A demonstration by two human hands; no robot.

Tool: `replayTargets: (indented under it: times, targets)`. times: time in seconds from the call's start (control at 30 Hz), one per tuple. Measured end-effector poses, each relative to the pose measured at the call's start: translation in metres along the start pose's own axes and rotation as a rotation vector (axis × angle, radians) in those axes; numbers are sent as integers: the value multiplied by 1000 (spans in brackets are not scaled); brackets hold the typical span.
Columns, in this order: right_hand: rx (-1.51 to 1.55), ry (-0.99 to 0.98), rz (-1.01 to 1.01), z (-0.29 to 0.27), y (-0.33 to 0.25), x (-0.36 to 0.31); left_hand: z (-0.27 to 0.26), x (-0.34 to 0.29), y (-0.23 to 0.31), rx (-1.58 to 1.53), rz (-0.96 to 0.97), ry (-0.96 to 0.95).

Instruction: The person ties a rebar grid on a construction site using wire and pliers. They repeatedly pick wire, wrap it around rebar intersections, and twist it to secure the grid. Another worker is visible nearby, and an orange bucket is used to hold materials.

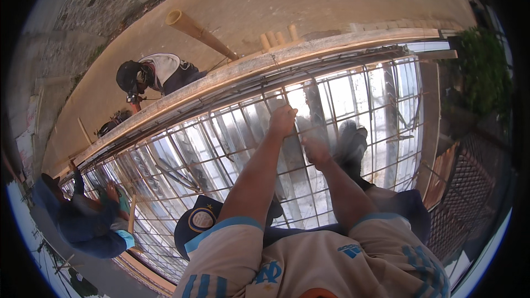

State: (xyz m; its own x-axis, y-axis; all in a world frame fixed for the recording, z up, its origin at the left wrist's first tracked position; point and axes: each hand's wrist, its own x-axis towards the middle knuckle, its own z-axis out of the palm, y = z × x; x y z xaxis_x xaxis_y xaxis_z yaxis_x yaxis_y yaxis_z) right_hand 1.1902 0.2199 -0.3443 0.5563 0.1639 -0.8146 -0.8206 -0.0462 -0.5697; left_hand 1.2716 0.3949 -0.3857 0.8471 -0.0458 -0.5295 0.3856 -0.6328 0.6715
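Observation:
My left hand (283,120) is closed in a fist over the steel rebar grid (342,117), close to its far edge. Whatever it grips, if anything, is hidden by the fingers. Lower and to the right, my right hand (317,152) is also closed, slightly blurred, near a bar of the grid; its contents cannot be made out. Beneath the rods lies ribbed, shiny metal decking (298,105) with strong glare. My dark shoe (351,140) rests on the grid just right of my right hand.
A long wooden edge board (265,66) borders the far side. Beyond it, a person in a dark cap (130,77) stands lower down, beside an upright bamboo pole (199,33). Another person in dark blue (91,221) crouches at the left end. A tiled roof (469,182) lies right.

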Motion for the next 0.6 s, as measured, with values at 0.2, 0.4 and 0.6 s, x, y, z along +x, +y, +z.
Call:
replayTargets:
  times: [0.2,0.4,0.6]
  targets:
    - [56,97,205,-7,7,-1,4,4,2,427,258,-36]
    - [59,68,169,-12,30,6,14,4,-13,-84,72,-37]
    - [107,49,202,-3,41,0,2,0,-8,-224,-195,-75]
